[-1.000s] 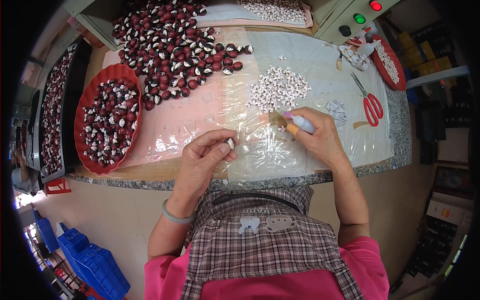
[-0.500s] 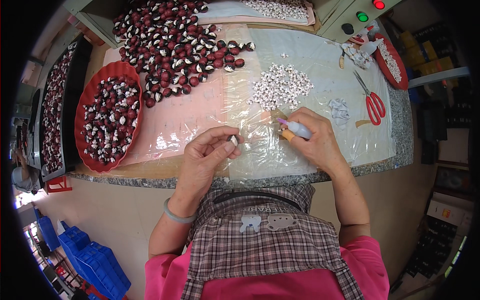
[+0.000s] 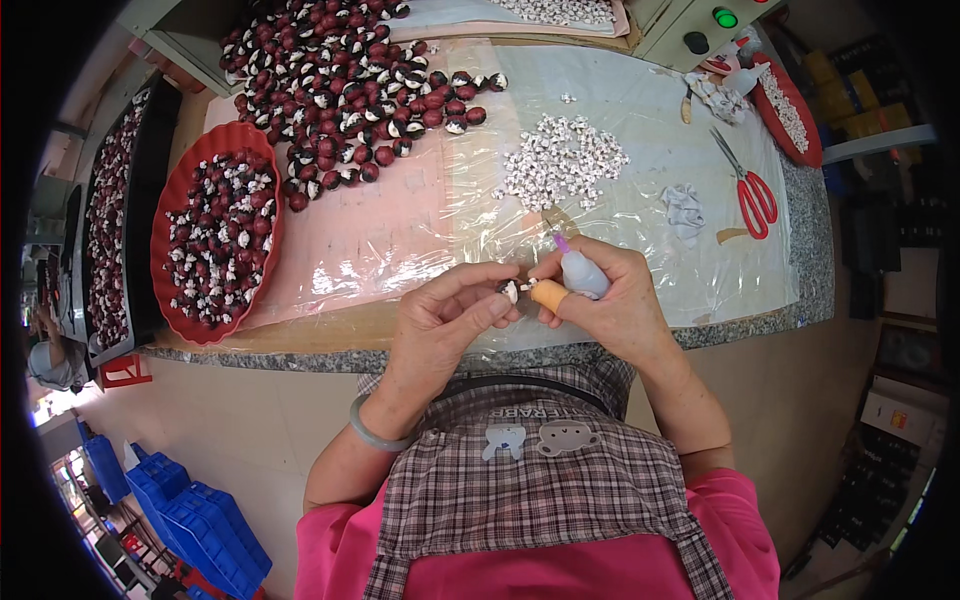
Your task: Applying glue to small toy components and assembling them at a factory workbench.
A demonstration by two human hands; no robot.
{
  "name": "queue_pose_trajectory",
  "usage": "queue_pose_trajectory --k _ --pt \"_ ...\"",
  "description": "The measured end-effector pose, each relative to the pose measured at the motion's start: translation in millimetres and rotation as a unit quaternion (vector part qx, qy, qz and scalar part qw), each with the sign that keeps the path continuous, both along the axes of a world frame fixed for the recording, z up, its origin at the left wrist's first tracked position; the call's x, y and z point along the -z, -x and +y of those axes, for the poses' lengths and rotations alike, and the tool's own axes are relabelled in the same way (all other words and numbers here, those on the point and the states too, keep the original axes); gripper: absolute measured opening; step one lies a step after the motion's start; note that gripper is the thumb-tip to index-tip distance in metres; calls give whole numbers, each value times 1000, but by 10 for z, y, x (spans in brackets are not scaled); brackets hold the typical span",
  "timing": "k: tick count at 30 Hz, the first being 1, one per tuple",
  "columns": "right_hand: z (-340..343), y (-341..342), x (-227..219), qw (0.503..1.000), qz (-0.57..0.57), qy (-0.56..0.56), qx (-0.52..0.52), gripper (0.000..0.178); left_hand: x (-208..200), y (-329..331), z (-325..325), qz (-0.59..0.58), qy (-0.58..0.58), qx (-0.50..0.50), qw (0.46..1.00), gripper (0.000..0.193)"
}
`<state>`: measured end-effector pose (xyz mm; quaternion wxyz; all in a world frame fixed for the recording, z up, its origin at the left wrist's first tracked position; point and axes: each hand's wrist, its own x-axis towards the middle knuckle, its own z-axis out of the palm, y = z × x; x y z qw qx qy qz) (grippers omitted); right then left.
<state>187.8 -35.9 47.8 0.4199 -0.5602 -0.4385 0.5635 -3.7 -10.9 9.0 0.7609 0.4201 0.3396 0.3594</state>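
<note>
My left hand (image 3: 450, 318) pinches a small dark ball with a white patch (image 3: 511, 292) between thumb and fingers. Close beside it, my right hand (image 3: 630, 305) grips a translucent squeeze bottle (image 3: 583, 275) with a purple tip and a thin nozzle pointing away from me. An orange finger cover (image 3: 550, 294) is on the right thumb. At that thumb's tip a tiny white piece (image 3: 531, 285) is pinched, right up against the ball or nearly so; contact cannot be made out. Just beyond lies a pile of small white pieces (image 3: 565, 160) with dark specks.
Many dark red, black and white balls (image 3: 340, 110) spread over the far left. A red scalloped tray (image 3: 160, 285) holds balls with white pieces attached. Red-handled scissors (image 3: 757, 205), crumpled tissue (image 3: 684, 213) and another red tray (image 3: 814, 140) lie right. Blue crates (image 3: 205, 525) stand on the floor.
My right hand has moved left and nearer to me, bringing a tiny white piece to the ball. My left hand has shifted right with the ball, so the hands now meet.
</note>
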Motion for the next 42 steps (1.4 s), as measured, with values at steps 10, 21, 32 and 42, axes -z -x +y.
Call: queue_pose_trajectory --k 10,21,32,42 --pt "-56 58 -15 999 -37 24 13 10 75 -42 -28 16 -67 -27 997 28" --pt "-108 192 97 999 -16 1 48 9 44 -67 -51 169 -273 -89 943 27" --pt "-63 -61 13 1000 -4 -14 -5 25 -40 428 619 159 -222 -137 952 21" --pt "-117 -104 117 999 -24 -43 -14 21 -11 455 1049 524 -582 -142 606 24"
